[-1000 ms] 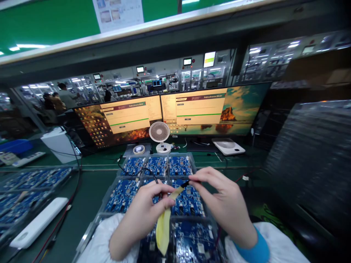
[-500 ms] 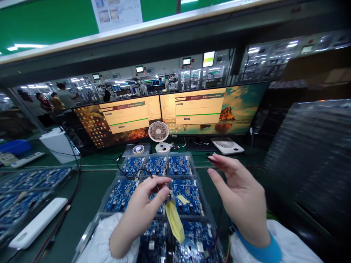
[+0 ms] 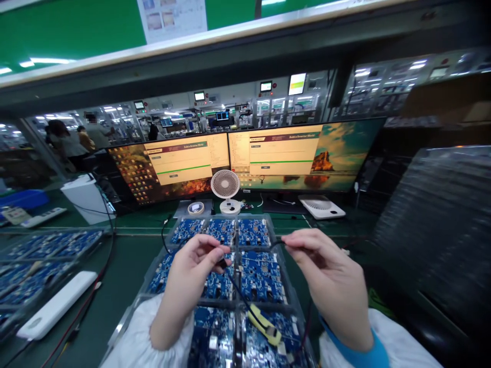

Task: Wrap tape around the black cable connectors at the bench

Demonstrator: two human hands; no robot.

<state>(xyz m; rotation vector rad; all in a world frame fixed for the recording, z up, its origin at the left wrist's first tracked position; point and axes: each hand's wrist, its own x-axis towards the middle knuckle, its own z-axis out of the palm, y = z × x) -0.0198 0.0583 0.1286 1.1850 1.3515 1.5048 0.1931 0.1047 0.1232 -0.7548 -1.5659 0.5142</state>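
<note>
My left hand (image 3: 187, 286) is closed in a pinch on a black cable (image 3: 240, 292); a small dark piece shows under its fingertips. From there the cable runs down to a strip of yellow tape (image 3: 264, 325) stuck around or along it. Opposite, my right hand (image 3: 332, 281) pinches a short dark length of cable (image 3: 276, 243). I cannot tell whether both lengths belong to one cable. Below both hands lies a clear divided tray (image 3: 237, 304), its compartments holding blue circuit boards (image 3: 261, 273).
Behind the tray stand a small white fan (image 3: 225, 185) and two monitors (image 3: 180, 163). A second tray of boards (image 3: 49, 255) and a white power bank-like bar (image 3: 57, 305) lie left. Stacked clear trays (image 3: 441, 214) rise at right. People stand in the background.
My right hand has moved slightly left, its fingers closing on a dark cable. The yellow tape has swung right and lower, and the black cable beside it now shows. The view has shifted slightly.
</note>
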